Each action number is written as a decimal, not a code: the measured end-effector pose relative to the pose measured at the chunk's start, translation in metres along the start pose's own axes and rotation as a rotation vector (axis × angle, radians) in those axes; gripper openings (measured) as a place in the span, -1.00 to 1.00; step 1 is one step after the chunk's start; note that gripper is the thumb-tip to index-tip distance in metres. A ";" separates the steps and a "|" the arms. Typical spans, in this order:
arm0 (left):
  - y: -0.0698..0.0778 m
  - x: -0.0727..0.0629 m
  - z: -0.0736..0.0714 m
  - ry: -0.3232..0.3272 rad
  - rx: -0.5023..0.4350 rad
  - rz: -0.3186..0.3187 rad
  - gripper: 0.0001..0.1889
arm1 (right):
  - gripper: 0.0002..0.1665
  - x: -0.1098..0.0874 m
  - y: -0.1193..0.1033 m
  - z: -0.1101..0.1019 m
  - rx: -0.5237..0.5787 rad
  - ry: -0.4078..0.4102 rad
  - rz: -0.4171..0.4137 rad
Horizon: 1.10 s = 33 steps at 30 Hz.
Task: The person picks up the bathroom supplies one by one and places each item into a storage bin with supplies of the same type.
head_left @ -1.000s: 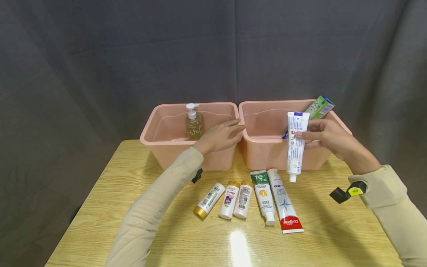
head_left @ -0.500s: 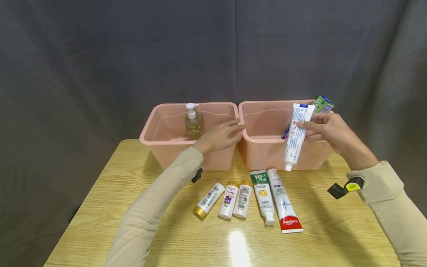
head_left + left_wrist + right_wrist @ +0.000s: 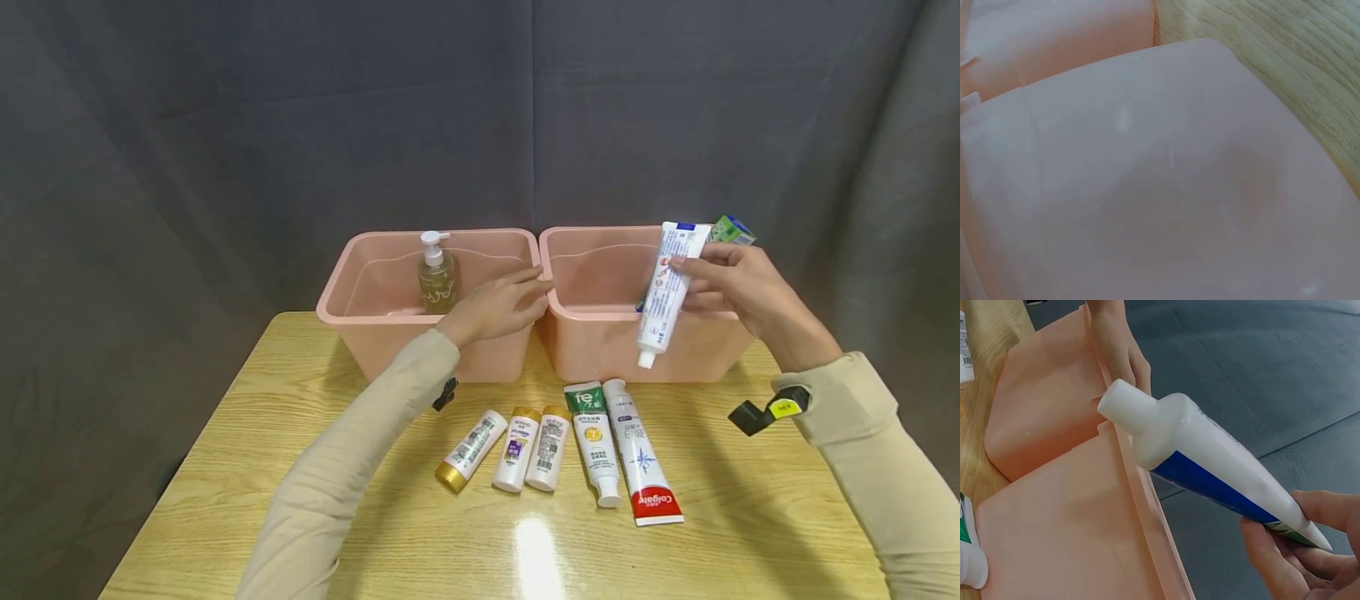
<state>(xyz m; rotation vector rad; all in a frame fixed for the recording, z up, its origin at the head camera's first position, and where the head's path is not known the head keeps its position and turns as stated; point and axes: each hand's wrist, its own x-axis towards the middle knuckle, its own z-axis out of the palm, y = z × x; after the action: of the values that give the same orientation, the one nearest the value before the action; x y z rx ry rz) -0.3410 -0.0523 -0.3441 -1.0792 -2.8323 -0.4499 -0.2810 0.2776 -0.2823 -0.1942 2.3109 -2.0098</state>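
My right hand (image 3: 731, 279) pinches a white toothpaste tube (image 3: 666, 292) between thumb and fingers, over the front rim of the right pink bin (image 3: 600, 350). The tube tilts, cap downward to the left in the head view; a blue band (image 3: 1210, 487) on its other side shows in the right wrist view. My left hand (image 3: 498, 308) lies with extended fingers at the adjoining rims of the two bins, holding nothing. Beneath that arm's reach, the left pink bin (image 3: 480, 358) contains a pump bottle (image 3: 438, 287) with a white top.
On the wooden table (image 3: 225, 467), a green-and-white toothpaste tube (image 3: 596, 450) lies beside a Colgate tube (image 3: 637, 454). Left of them are three small white gold-capped containers, one a tilted tube (image 3: 472, 448). A green box (image 3: 729, 231) sticks up from the right bin. A dark curtain (image 3: 375, 108) hangs behind.
My right hand has lifted the toothpaste tube up and away over the right bin's front rim, tilting its cap end leftward. My left hand has stayed in place.
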 end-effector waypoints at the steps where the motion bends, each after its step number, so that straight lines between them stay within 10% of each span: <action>1: 0.000 0.000 0.000 0.000 0.000 0.000 -0.47 | -0.86 0.000 0.000 0.000 0.004 0.003 0.004; 16: 0.001 -0.001 -0.001 0.011 0.006 0.004 -0.48 | -0.25 0.006 -0.007 0.002 -0.130 0.088 0.011; 33: 0.001 -0.001 -0.001 0.006 -0.011 0.004 -0.47 | -0.29 0.009 -0.013 0.006 0.096 0.116 -0.022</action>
<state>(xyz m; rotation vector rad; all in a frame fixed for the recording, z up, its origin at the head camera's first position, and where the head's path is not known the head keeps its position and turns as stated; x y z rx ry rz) -0.3394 -0.0528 -0.3429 -1.0831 -2.8256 -0.4678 -0.2884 0.2683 -0.2700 -0.0997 2.2796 -2.1925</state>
